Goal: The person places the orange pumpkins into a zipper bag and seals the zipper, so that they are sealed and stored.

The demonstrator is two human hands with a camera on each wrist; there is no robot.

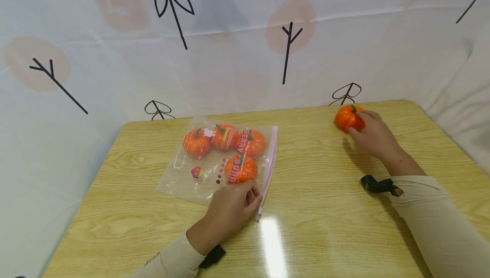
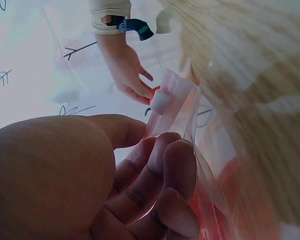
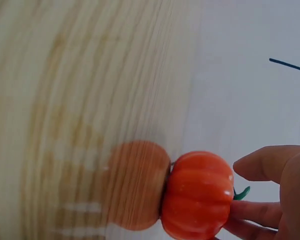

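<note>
A clear zip bag [image 1: 174, 184] lies flat at the left of the table, printed with pink lettering and a strawberry. Several small orange pumpkins [image 1: 197, 143] with green stems show through its plastic. My left hand [image 1: 229, 208] pinches the near corner of the bag's mouth, at the pink zip strip [image 1: 271, 157]; a white slider [image 2: 160, 102] stands just past the fingertips in the left wrist view. One loose pumpkin [image 3: 197, 195] sits on the table at the back right. My right hand [image 1: 377, 135] is at its stem side, fingers extended against it, thumb spread and slightly apart.
The wood-grain table [image 1: 314, 210] ends at a white cloth backdrop [image 1: 237, 65] with black plant drawings, close behind the loose pumpkin. A black wrist device [image 1: 377, 184] sticks out from the right sleeve.
</note>
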